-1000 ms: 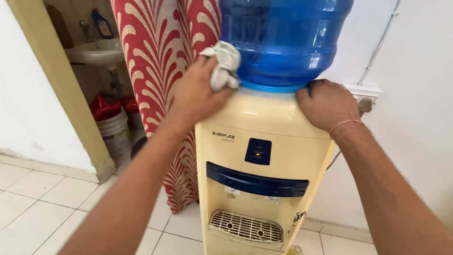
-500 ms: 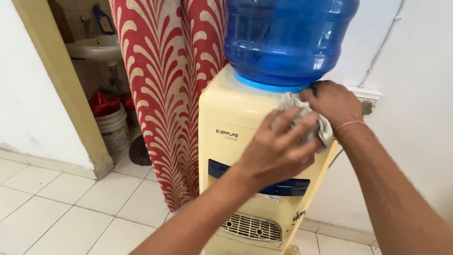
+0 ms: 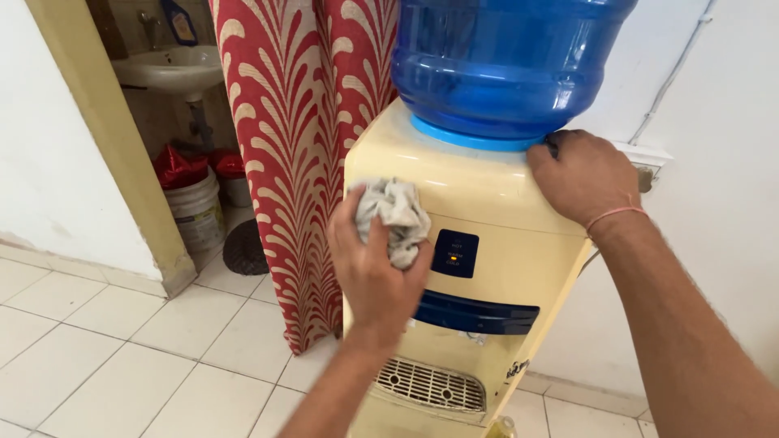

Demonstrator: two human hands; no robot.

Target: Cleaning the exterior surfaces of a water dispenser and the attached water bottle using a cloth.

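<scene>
A translucent deep-blue plastic water bottle [image 3: 507, 61] tops a cream-yellow plastic dispenser cabinet [image 3: 471, 268] with a navy panel [image 3: 454, 253]. A crumpled grey-white cloth [image 3: 395, 215] lies against it. Left hangs a red fabric curtain [image 3: 304, 122] — cream feather pattern.

Bright, even daylight on my feed, soft shadows under my forearms, mild sheen on the blue bottle [image 3: 507, 61], sharp focus throughout, slight wide-angle stretch at edges

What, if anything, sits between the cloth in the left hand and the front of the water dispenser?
Nothing visible. The left hand presses the crumpled cloth directly against the cream front panel of the dispenser, beside the dark blue indicator panel. The right hand rests on the dispenser's top, clear of it.
</scene>
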